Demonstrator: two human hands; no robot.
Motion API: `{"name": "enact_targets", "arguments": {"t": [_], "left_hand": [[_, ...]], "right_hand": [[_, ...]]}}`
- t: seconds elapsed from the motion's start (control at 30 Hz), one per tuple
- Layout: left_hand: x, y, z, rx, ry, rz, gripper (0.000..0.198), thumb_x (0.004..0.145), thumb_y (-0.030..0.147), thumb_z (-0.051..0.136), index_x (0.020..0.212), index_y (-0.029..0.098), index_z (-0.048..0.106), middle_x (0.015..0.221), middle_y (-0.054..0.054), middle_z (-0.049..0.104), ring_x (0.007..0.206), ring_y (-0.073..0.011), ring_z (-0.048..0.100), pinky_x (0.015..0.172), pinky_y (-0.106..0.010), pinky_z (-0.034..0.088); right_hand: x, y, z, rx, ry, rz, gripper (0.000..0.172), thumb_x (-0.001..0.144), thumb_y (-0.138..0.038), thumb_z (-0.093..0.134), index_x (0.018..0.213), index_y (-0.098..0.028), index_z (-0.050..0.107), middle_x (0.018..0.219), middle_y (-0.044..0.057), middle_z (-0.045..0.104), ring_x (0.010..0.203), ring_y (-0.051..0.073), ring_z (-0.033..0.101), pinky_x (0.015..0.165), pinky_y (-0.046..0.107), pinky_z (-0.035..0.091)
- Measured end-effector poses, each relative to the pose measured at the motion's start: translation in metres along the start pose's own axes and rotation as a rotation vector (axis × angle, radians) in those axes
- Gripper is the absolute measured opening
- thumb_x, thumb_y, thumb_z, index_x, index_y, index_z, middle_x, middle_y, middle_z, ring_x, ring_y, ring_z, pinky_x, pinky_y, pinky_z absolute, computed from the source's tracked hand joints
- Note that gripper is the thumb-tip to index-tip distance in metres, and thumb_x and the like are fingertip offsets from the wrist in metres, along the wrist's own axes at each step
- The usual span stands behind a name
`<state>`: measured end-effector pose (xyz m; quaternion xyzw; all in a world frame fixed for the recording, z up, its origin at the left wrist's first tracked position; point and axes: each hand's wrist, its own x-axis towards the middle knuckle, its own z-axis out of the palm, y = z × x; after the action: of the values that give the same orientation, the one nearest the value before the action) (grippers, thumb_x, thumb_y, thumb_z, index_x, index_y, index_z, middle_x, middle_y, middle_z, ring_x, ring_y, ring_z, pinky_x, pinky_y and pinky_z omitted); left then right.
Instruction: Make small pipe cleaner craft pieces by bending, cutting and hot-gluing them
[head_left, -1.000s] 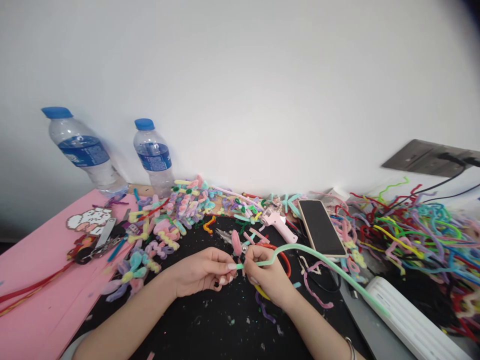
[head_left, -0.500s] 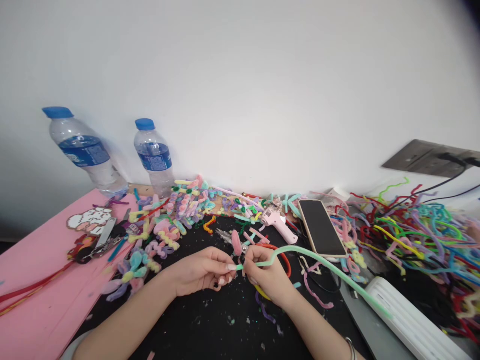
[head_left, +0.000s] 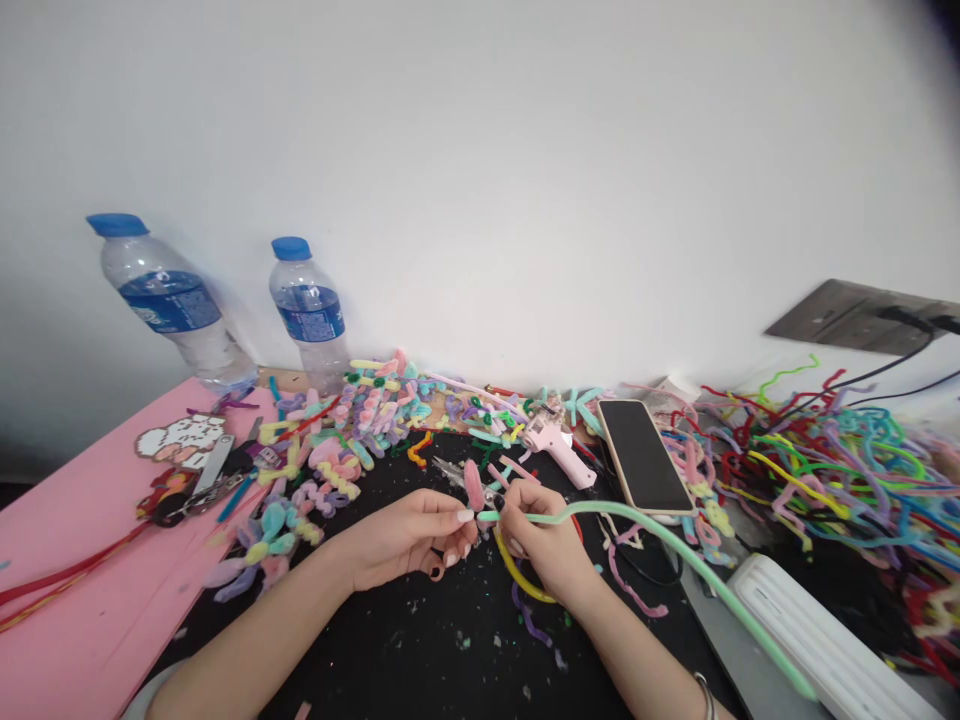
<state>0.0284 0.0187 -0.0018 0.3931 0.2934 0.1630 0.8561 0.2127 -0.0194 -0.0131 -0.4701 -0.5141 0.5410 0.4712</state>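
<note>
Pinched at its near end btwn fingertips of L hand (head_left: 409,535) & R hand (head_left: 544,545), other fingers curled in: mint-green pipe cleaner (head_left: 645,522), held just above black mat (head_left: 450,640), rest arching off to the right past phone (head_left: 643,455). Just behind hands, pink glue gun (head_left: 556,441).

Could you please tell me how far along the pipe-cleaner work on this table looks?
Done, it seems: a heap of small twisted pastel pipe-cleaner shapes lies behind the hands. In hand: the left hand and right hand pinch one end of a long mint-green pipe cleaner, mostly unshaped. Left, probably: the big tangle of loose coloured pipe cleaners on the right.
</note>
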Motion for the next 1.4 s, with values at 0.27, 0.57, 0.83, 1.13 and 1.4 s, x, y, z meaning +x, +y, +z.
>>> {"name": "enact_targets", "arguments": {"t": [0.27,0.57,0.83,1.13,1.4], "left_hand": [[0.0005,-0.0018,0.0006,0.058,0.008,-0.006,0.028,0.074,0.039,0.066,0.072,0.012,0.063,0.063,0.0,0.054,0.054,-0.008,0.045,0.047,-0.018,0.036],[0.0013,-0.0023,-0.0013,0.067,0.0,0.012,0.023,0.076,0.033,0.065,0.073,0.011,0.062,0.063,-0.001,0.054,0.054,-0.0076,0.045,0.048,-0.017,0.037],[0.0013,-0.0018,-0.0005,0.082,0.012,0.015,0.023,0.074,0.034,0.066,0.072,0.011,0.063,0.061,0.0,0.054,0.053,-0.0078,0.045,0.049,-0.018,0.036],[0.0004,-0.0027,-0.0021,0.094,0.006,0.02,0.022,0.074,0.033,0.066,0.072,0.011,0.063,0.063,-0.001,0.056,0.054,-0.0081,0.045,0.05,-0.018,0.036],[0.0002,0.0022,0.0066,0.184,0.087,0.114,0.03,0.079,0.041,0.059,0.071,0.013,0.06,0.06,0.001,0.051,0.049,-0.0074,0.043,0.043,-0.017,0.033]], "right_hand": [[0.0001,-0.0042,0.002,-0.121,-0.034,0.026,0.025,0.078,-0.023,0.053,0.056,-0.021,0.041,0.042,-0.008,0.04,0.038,0.006,0.029,0.038,0.019,0.023],[0.0009,-0.0053,0.0026,-0.144,-0.038,0.016,0.024,0.077,-0.021,0.052,0.055,-0.021,0.043,0.043,-0.008,0.04,0.038,0.007,0.03,0.039,0.021,0.023],[-0.0007,-0.0026,0.0022,-0.171,-0.034,0.001,0.024,0.078,-0.022,0.052,0.056,-0.02,0.043,0.044,-0.008,0.04,0.04,0.008,0.03,0.039,0.021,0.023],[-0.0014,-0.0018,0.0025,-0.195,-0.032,0.003,0.025,0.079,-0.023,0.053,0.056,-0.02,0.042,0.047,-0.007,0.04,0.043,0.009,0.032,0.041,0.021,0.026],[-0.0011,0.0,0.0012,-0.131,-0.018,0.001,0.028,0.084,-0.032,0.052,0.059,-0.021,0.045,0.045,-0.007,0.039,0.04,0.008,0.03,0.04,0.021,0.023]]}}
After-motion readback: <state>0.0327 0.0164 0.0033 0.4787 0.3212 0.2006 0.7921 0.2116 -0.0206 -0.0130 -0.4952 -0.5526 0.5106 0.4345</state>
